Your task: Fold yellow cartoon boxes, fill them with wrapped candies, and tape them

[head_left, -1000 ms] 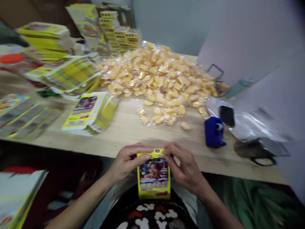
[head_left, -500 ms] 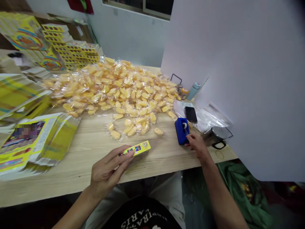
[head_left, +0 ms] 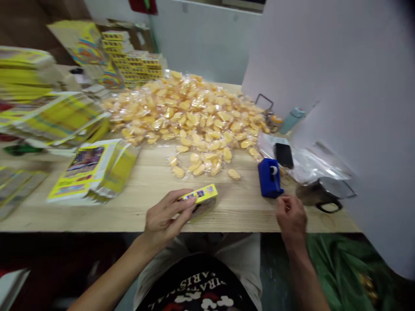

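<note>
My left hand (head_left: 170,214) is closed around a small yellow box (head_left: 207,195), its fingers over the near end and the printed narrow side facing up. The box stands at the table's front edge. To the right, my right hand (head_left: 292,216) pinches its thumb and fingers together just off the cutter end of a blue tape dispenser (head_left: 269,178). A thin clear strip of tape runs from the white roll toward those fingertips; its end in the pinch is barely visible.
A heap of yellow, clear-wrapped pieces (head_left: 194,108) covers the back. Flat yellow cartons (head_left: 87,168) lie in stacks at left, with boxes (head_left: 136,65) piled behind. At right are a phone (head_left: 283,155), a metal mug (head_left: 319,192), a blue bottle (head_left: 292,120) and a white panel (head_left: 340,86).
My right hand has drawn back from the dispenser toward the table's front edge. The left hand keeps its hold on the box. My view has turned left, showing more cartons.
</note>
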Demonstrator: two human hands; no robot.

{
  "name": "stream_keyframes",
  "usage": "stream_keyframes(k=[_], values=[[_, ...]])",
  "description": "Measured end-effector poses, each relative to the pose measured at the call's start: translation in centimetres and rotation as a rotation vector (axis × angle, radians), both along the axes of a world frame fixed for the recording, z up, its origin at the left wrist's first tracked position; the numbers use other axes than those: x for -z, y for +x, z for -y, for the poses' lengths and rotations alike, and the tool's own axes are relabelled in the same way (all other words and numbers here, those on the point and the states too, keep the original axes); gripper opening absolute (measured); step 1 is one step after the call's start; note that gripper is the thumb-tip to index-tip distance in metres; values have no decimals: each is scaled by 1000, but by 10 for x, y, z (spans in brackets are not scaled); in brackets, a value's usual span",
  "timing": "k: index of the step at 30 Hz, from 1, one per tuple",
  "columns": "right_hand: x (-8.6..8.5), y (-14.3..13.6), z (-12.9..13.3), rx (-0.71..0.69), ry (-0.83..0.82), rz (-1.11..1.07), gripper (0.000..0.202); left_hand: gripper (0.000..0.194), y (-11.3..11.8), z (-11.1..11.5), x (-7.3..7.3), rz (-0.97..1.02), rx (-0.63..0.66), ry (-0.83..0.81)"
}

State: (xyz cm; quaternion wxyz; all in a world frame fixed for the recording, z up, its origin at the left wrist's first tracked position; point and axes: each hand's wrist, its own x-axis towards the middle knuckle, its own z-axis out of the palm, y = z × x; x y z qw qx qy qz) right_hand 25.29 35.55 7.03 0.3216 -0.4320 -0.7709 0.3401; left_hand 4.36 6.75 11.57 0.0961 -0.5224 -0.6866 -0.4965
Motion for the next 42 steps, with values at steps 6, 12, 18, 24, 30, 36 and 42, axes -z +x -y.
stream_keyframes(k=[6,12,18,24,30,36,42], values=[[-67,-26,103,-545,-316,-198,20,30,10,-6,-12,-80,12,13],[-86,-63,147,-688,-685,-309,64,37,22,-5,-8,-51,2,45],[-82,-70,148,-573,-698,-172,79,46,26,0,-2,-81,85,6],[-75,-68,155,-628,-772,-266,86,40,22,3,-10,-41,144,-81],[-71,-73,164,-582,-740,-329,86,17,16,-7,-27,177,115,-81],[-46,-76,173,-600,-820,-330,96,11,10,-8,-40,123,116,-267],[-13,-67,135,-581,-476,-10,51,20,-36,13,-14,426,-128,-147]])
